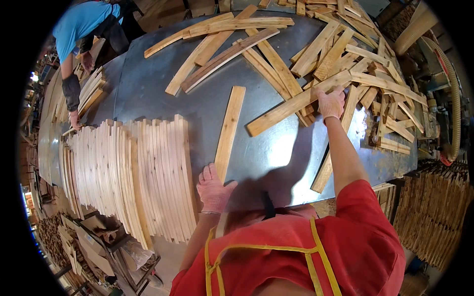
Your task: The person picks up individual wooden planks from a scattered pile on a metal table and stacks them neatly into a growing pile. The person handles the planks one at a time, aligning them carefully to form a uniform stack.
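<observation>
My left hand, in a pink work glove, is at the near edge of the metal table, closed on the near end of a short wooden plank. Its thumb lies on one side of the plank and its fingers on the other; the palm hides the end. Reaching forward to the right, my gloved right hand grips a longer wooden plank by its edge. That plank slants across others, its far end on a loose heap of planks.
Neat rows of planks stand side by side to my left. Several loose planks lie across the far part of the metal table. A co-worker in blue reaches toward the rows. A ribbed hose hangs at the right.
</observation>
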`<state>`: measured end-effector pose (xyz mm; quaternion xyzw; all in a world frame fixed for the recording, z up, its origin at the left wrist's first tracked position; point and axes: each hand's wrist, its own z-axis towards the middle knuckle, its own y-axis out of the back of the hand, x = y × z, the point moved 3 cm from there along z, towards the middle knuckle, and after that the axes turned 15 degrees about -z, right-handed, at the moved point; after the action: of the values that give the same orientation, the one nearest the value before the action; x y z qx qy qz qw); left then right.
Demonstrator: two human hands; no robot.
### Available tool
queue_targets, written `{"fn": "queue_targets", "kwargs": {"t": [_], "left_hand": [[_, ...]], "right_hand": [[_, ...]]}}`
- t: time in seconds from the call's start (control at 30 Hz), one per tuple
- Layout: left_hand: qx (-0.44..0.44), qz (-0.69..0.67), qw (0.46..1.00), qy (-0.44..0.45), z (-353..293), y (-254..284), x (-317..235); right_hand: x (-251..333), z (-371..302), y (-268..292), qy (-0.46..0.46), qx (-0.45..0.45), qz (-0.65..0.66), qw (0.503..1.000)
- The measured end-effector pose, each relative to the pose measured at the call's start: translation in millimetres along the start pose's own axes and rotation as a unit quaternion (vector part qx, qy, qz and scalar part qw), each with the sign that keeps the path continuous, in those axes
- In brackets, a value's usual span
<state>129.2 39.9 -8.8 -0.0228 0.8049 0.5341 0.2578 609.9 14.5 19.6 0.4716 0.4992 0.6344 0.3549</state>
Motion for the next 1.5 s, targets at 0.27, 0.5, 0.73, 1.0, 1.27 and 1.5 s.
{"fn": "queue_targets", "kwargs": {"t": [0.27,0.5,0.73,1.0,1.27,1.5], "left_hand": [[0.101,-0.227,0.965,0.081,-11.9,10.1,37.8],[-0.152,0.033,0.988,-0.004,-116.8,11.0,110.3],[-0.146,-0.029,0.986,-0.079,-99.4,43.0,79.8],[-0.122,0.058,0.989,-0.058,-50.0,31.9,62.0],[-0.119,0.149,0.982,-0.007,-45.5,16.8,58.4],[-0.074,-0.097,0.99,-0.075,-22.2,-23.8,-46.7]], "right_hand": [[45.8,-35.9,-29.9,0.047,0.07,-0.091,0.992],[55.1,-137.9,-44.6,0.179,0.08,-0.023,0.98],[89.7,-260.7,-57.3,0.144,0.216,0.454,0.852],[136.2,-359.5,-68.9,0.287,0.515,0.365,0.72],[110.3,-33.6,0.2,0.468,-0.016,-0.197,0.862],[105.0,-78.0,21.0,0.598,0.357,-0.177,0.695]]}}
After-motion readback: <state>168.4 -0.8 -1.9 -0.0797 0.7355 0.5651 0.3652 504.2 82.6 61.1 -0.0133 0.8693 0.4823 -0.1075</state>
